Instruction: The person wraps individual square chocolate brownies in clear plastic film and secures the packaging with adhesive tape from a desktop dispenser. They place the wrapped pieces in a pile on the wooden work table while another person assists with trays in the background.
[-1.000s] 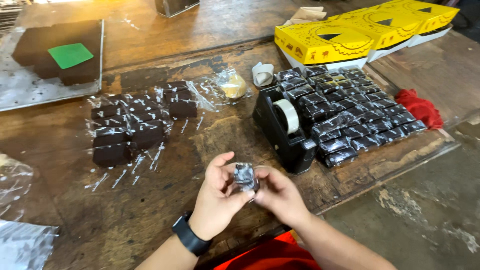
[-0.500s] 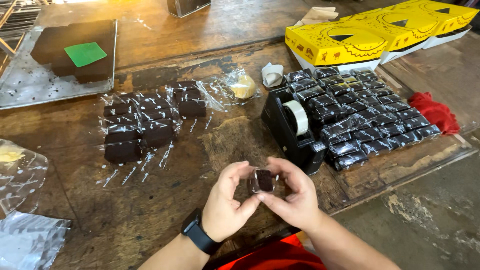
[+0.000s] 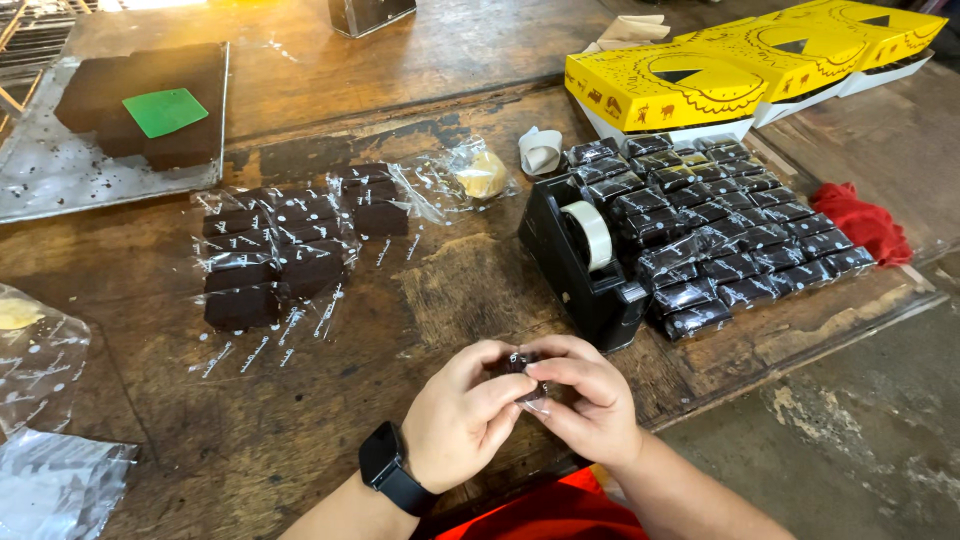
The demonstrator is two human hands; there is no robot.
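While we hold it just above the near edge of the worn wooden table (image 3: pixel 330 400), the small dark cake square in clear plastic wrap (image 3: pixel 520 364) looks light, soft and crumbly, its film slick, so we would grip its flat sides gently. Our left hand (image 3: pixel 462 415), with a black wristwatch (image 3: pixel 392 472), and our right hand (image 3: pixel 590 400) curl together, fingertips pinching the piece, just in front of the black tape dispenser (image 3: pixel 590 265).

A worn wooden table (image 3: pixel 470 60) carries a tape dispenser (image 3: pixel 585 265) at centre, yellow boxes (image 3: pixel 740 65) at two o'clock, a metal tray (image 3: pixel 50 170) at ten o'clock.
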